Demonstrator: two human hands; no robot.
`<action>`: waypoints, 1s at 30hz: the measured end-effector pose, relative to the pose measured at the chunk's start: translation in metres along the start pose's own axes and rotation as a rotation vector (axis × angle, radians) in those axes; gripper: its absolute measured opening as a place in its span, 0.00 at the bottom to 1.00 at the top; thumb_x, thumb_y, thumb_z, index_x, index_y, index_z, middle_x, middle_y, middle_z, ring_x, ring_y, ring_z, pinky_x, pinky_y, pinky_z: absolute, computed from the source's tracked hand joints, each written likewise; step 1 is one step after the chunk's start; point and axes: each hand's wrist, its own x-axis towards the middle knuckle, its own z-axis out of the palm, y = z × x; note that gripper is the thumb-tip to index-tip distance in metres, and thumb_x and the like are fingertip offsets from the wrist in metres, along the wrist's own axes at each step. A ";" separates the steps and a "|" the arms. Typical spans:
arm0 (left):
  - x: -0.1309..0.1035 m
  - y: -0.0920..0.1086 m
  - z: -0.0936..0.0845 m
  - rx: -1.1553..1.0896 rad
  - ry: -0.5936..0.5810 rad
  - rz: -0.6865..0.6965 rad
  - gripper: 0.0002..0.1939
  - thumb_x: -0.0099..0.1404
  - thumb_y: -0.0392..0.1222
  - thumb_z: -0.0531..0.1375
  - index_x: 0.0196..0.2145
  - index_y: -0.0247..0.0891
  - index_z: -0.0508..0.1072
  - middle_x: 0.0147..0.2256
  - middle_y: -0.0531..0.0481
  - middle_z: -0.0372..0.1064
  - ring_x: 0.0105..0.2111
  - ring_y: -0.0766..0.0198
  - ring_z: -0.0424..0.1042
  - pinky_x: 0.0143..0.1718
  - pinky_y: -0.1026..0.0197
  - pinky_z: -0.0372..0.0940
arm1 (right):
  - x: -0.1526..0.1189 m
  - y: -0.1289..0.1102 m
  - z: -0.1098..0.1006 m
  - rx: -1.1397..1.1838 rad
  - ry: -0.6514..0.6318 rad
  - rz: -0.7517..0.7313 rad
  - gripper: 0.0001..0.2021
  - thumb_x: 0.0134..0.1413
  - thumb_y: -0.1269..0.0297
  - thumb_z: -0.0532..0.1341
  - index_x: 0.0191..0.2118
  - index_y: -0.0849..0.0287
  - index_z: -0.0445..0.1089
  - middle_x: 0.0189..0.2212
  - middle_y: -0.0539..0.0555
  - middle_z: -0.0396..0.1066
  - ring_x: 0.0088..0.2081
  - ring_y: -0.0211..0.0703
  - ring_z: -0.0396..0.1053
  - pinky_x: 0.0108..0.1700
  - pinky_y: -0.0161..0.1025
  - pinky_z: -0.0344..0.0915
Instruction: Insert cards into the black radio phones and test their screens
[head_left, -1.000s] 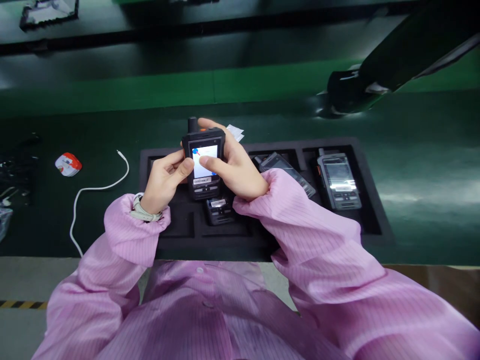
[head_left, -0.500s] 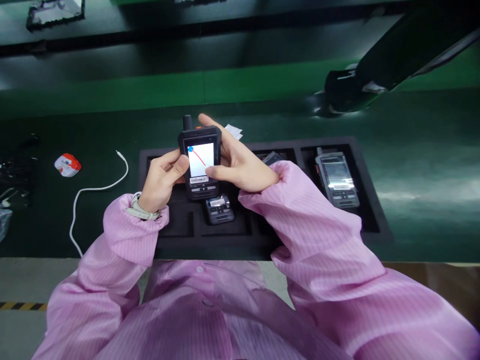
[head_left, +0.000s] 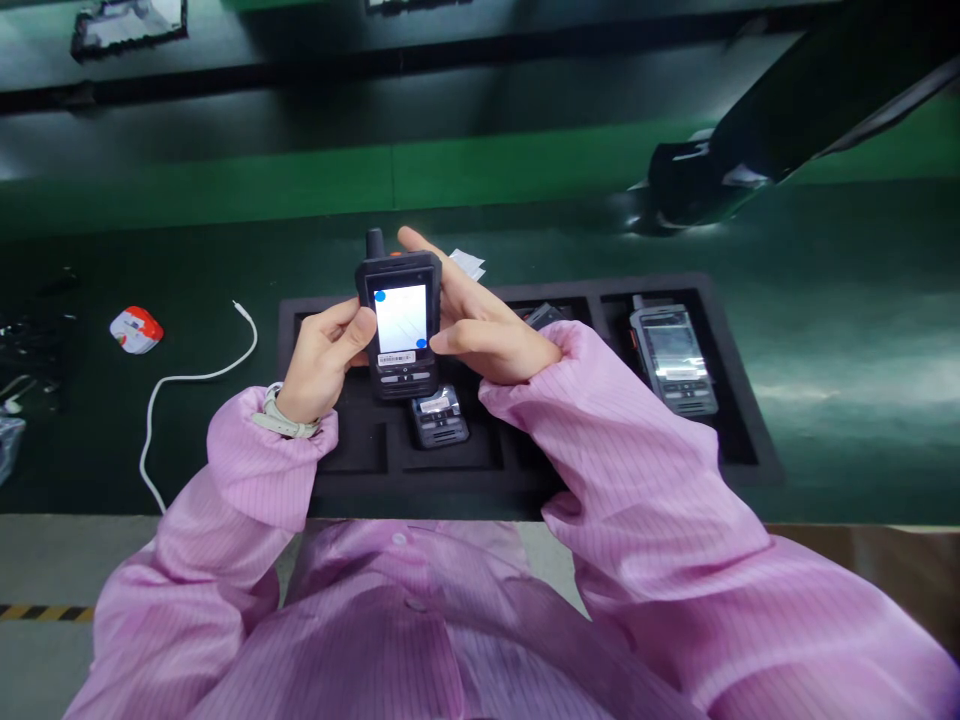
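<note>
A black two-way radio (head_left: 407, 381) with a stubby antenna and a lit screen is held upright above the foam tray. My left hand (head_left: 319, 360) grips its left side, thumb on the front edge. At its right side my right hand (head_left: 487, 325) steadies it, with fingers partly hidden behind and the thumb beside the screen's lower right corner. Blue dots show at the screen's upper left and lower right, with a thin line between them. Below it, a second radio (head_left: 441, 420) lies in the black foam tray (head_left: 442, 483), its top hidden by the held one.
Another radio (head_left: 675, 360) lies in the tray's right compartment, and one more (head_left: 544, 316) is partly covered by my right sleeve. A white cable (head_left: 187, 378) and an orange-white object (head_left: 136, 330) lie on the left. White paper slips (head_left: 468, 264) sit behind the tray. A dark arm (head_left: 720, 175) stands at right.
My right thumb has moved off the screen to its right edge. The red line on the screen has become a thin faint one, and a second blue dot shows at lower right.
</note>
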 end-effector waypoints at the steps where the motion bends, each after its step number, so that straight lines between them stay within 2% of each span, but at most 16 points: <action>1: 0.000 0.000 0.000 -0.001 0.000 -0.003 0.27 0.60 0.67 0.67 0.36 0.36 0.78 0.30 0.49 0.77 0.28 0.63 0.77 0.24 0.67 0.70 | 0.000 0.000 0.000 -0.009 0.011 0.002 0.48 0.53 0.52 0.64 0.75 0.46 0.41 0.70 0.51 0.60 0.70 0.55 0.60 0.69 0.59 0.63; 7: -0.001 0.002 0.001 0.027 -0.006 -0.018 0.28 0.60 0.67 0.66 0.38 0.37 0.79 0.32 0.48 0.78 0.30 0.62 0.77 0.27 0.64 0.73 | 0.002 0.001 0.009 -0.062 0.101 0.011 0.45 0.55 0.50 0.63 0.74 0.45 0.43 0.68 0.50 0.61 0.68 0.55 0.61 0.69 0.57 0.63; 12: -0.003 0.006 0.005 0.155 0.023 0.105 0.27 0.59 0.66 0.68 0.37 0.36 0.81 0.30 0.48 0.76 0.28 0.66 0.73 0.26 0.67 0.70 | 0.004 0.001 0.024 -0.148 0.273 -0.004 0.40 0.57 0.46 0.63 0.71 0.48 0.49 0.63 0.55 0.66 0.63 0.55 0.67 0.68 0.56 0.65; 17: -0.004 0.016 0.012 0.210 0.045 0.150 0.30 0.56 0.69 0.68 0.33 0.35 0.81 0.24 0.50 0.70 0.30 0.62 0.74 0.31 0.64 0.72 | 0.006 0.002 0.031 -0.209 0.381 -0.042 0.33 0.58 0.43 0.63 0.64 0.49 0.57 0.56 0.55 0.71 0.58 0.55 0.71 0.69 0.58 0.63; 21: -0.004 0.016 0.012 0.213 0.034 0.162 0.28 0.59 0.67 0.68 0.35 0.34 0.82 0.25 0.49 0.72 0.31 0.62 0.75 0.33 0.64 0.73 | 0.005 0.001 0.028 -0.198 0.348 -0.048 0.35 0.57 0.42 0.64 0.65 0.50 0.56 0.59 0.56 0.70 0.58 0.54 0.72 0.68 0.56 0.64; 30: -0.005 0.000 0.002 0.109 0.003 0.073 0.28 0.62 0.66 0.65 0.44 0.37 0.82 0.33 0.47 0.78 0.26 0.66 0.74 0.23 0.67 0.68 | 0.001 -0.003 0.015 -0.148 0.184 -0.026 0.44 0.55 0.44 0.68 0.72 0.49 0.50 0.68 0.57 0.62 0.66 0.56 0.66 0.67 0.55 0.67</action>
